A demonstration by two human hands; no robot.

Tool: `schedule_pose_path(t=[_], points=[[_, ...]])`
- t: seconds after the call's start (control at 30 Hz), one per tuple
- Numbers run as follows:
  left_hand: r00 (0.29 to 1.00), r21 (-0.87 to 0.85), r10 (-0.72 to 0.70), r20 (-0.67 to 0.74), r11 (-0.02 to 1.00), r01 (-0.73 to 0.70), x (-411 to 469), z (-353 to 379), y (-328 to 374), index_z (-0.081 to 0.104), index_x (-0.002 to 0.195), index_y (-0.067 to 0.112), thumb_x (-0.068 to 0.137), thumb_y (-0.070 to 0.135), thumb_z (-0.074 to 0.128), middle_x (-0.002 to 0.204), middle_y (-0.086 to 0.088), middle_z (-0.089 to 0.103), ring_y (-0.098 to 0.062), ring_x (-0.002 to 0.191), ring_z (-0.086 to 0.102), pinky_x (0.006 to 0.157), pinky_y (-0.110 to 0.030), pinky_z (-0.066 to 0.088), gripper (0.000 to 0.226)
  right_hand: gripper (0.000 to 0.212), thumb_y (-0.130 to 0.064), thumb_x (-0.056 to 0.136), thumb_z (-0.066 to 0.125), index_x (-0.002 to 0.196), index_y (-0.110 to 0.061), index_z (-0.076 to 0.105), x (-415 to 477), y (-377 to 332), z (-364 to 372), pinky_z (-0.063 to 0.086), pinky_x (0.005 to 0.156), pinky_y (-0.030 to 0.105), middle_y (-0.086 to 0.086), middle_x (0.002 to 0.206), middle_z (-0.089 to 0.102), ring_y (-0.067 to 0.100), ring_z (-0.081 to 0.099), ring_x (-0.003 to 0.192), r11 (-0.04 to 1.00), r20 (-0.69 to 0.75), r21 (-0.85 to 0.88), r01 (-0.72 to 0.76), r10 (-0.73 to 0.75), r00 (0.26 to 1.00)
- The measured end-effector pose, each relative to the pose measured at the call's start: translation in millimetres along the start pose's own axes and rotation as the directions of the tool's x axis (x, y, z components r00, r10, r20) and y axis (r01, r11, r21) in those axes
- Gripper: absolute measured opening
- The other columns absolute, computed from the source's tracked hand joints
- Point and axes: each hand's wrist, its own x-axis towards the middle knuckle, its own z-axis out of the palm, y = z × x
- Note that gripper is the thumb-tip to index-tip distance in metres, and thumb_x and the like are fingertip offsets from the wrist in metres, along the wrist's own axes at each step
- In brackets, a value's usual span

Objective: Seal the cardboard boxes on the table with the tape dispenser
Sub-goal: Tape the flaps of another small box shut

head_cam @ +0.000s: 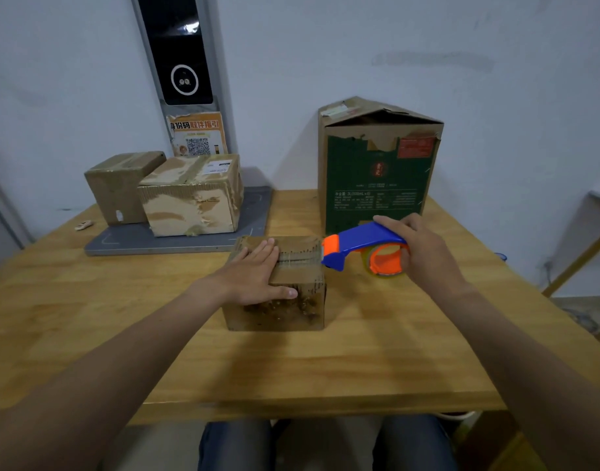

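Note:
A small worn cardboard box [300, 300] stands in the middle of the wooden table [155, 334]. My left hand [254, 273] lies flat on its top left, fingers straight, thumb over the front edge. My right hand [421, 249] grips a blue and orange tape dispenser [359, 249] with a clear tape roll. The dispenser's orange nose touches the box's top right edge.
Two taped cardboard boxes [189, 195] sit on a grey pad [176, 239] at the back left. A tall green-printed carton [376, 171] with raised flaps stands at the back right against the wall. A small white object [83, 226] lies by the pad.

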Motion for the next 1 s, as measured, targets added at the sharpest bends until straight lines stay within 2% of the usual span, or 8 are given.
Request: schedule_pose_path(t=[0.13,0.37,0.57,0.67,0.73,0.83,1.0], points=[[1.0,0.0,-0.028,-0.011,1.0,0.028,-1.6,0.3,0.1,-0.01,0.161,0.014,0.046,0.109,0.006,0.168,-0.004,-0.02,-0.016,0.155,-0.017,0.125,-0.052,-0.007,0.15,0.075,-0.001,0.092,0.062,0.149,-0.042,0.037,2.1,-2.4,4.3,0.057,0.079,0.04,0.002,0.123,0.047,0.023,0.057,0.1,0.999,0.015,-0.027,-0.022,0.022,1.0],[0.999,-0.075,-0.041,0.024,0.996,0.042,-8.8,-4.9,-22.4,-0.012,0.161,0.014,0.05,0.107,0.024,0.168,-0.002,-0.02,-0.015,0.154,-0.017,0.126,-0.05,-0.005,0.149,0.074,-0.004,0.094,0.06,0.15,-0.045,0.035,-0.4,-16.2,24.3,0.058,0.072,0.036,-0.002,0.124,0.046,0.02,0.056,0.096,0.999,0.028,-0.006,-0.05,0.05,0.998],[0.99,-0.043,-0.047,0.131,0.998,0.053,-7.0,-10.0,-31.3,-0.019,0.159,0.025,0.044,0.111,0.015,0.164,0.002,-0.031,-0.019,0.152,-0.027,0.124,-0.055,-0.009,0.148,0.074,0.001,0.094,0.059,0.148,-0.046,0.038,1.6,-24.2,42.1,0.054,0.078,0.031,-0.003,0.122,0.047,0.017,0.054,0.097,0.995,0.018,0.075,-0.062,0.061,0.998],[0.99,-0.034,-0.013,0.144,0.999,0.019,-5.0,-12.1,-14.0,-0.02,0.158,0.034,0.069,0.1,0.031,0.162,0.013,-0.033,-0.019,0.15,-0.028,0.117,-0.068,-0.013,0.122,0.073,0.001,0.094,0.059,0.148,-0.044,0.039,2.8,-21.9,43.3,0.054,0.079,0.032,-0.003,0.121,0.047,0.017,0.053,0.097,0.995,0.017,0.078,-0.059,0.058,0.998],[0.99,-0.052,0.038,0.133,0.998,-0.032,-0.2,-12.6,2.8,-0.021,0.158,0.034,0.08,0.09,0.039,0.161,0.015,-0.033,-0.015,0.149,-0.029,0.114,-0.071,-0.015,0.113,0.073,0.002,0.094,0.058,0.148,-0.043,0.04,3.8,-22.0,42.7,0.053,0.079,0.032,-0.003,0.121,0.047,0.017,0.053,0.097,0.995,0.013,0.08,-0.055,0.054,0.998],[0.991,-0.093,0.096,0.09,0.992,-0.088,6.1,-11.6,21.7,-0.021,0.158,0.027,0.084,0.086,0.041,0.163,0.011,-0.03,-0.013,0.151,-0.027,0.118,-0.067,-0.013,0.113,0.072,0.002,0.094,0.058,0.149,-0.042,0.04,4.3,-21.7,40.2,0.053,0.079,0.032,-0.002,0.121,0.047,0.018,0.053,0.097,0.996,0.025,0.077,-0.05,0.048,0.999],[0.997,-0.08,0.071,0.031,0.994,-0.069,5.5,-6.7,26.1,-0.018,0.159,0.019,0.083,0.087,0.04,0.165,0.006,-0.027,-0.012,0.152,-0.023,0.121,-0.065,-0.008,0.118,0.073,0.001,0.093,0.059,0.149,-0.041,0.04,5.1,-20.9,35.4,0.054,0.077,0.034,0.0,0.124,0.047,0.02,0.055,0.096,0.998,0.023,0.05,-0.042,0.041,0.999]])
